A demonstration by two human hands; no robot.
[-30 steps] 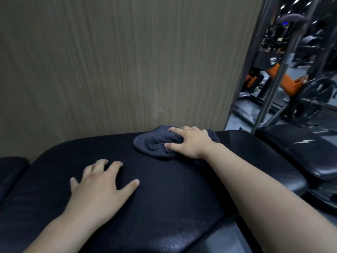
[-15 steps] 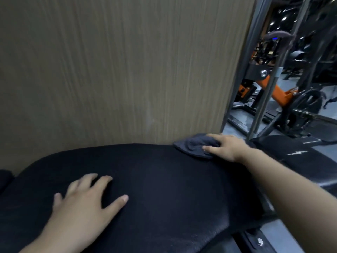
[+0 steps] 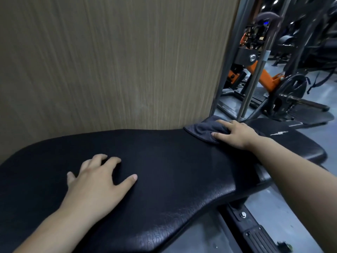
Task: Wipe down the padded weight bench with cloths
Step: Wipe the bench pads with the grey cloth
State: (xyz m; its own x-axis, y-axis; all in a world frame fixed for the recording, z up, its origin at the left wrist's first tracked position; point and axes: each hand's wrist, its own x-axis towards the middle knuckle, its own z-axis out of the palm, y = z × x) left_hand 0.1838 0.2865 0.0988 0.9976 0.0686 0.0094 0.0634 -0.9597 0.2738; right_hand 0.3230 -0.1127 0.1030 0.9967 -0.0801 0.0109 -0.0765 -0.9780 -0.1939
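Note:
The black padded bench (image 3: 164, 170) fills the lower half of the view. A dark grey cloth (image 3: 204, 129) lies bunched at the pad's far right corner, close to the wall. My right hand (image 3: 235, 133) lies on top of the cloth, fingers curved over it and thumb at its near edge, pressing it onto the pad. My left hand (image 3: 96, 183) rests flat on the pad at the near left, fingers spread, holding nothing.
A wood-grain wall panel (image 3: 109, 61) stands right behind the bench. A second black pad (image 3: 284, 141) lies to the right. Beyond it are chrome uprights (image 3: 255, 73), an orange machine frame (image 3: 264, 79) and a weight plate (image 3: 293, 88). The bench's metal frame (image 3: 255, 232) shows below.
My right hand has slid the cloth along the far edge from the pad's middle to its right corner. My left hand has stayed flat on the pad.

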